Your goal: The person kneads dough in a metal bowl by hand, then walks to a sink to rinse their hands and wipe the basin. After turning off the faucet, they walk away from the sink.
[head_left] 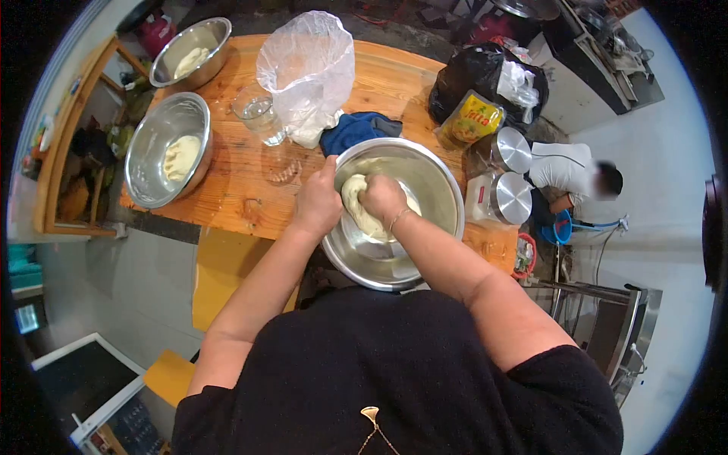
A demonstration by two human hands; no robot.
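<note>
A large steel mixing bowl (444,182) stands at the front edge of the wooden table, with pale dough (356,203) inside it. My left hand (318,199) grips the bowl's left rim, thumb up along the edge. Inside the bowl, my right hand (384,199) is closed in a fist and pressed into the dough, which bulges up to its left. The right fingertips are hidden in the dough. Just behind the bowl lies a crumpled dark blue cloth (360,130).
Two more steel bowls, a nearer one (136,163) and a farther one (216,34), hold dough at left. A glass jug (260,114) stands by a clear plastic bag (311,61). Rightward are a yellow pouch (474,119), lidded canisters (509,199) and a black bag (462,80). A person (565,168) is beyond.
</note>
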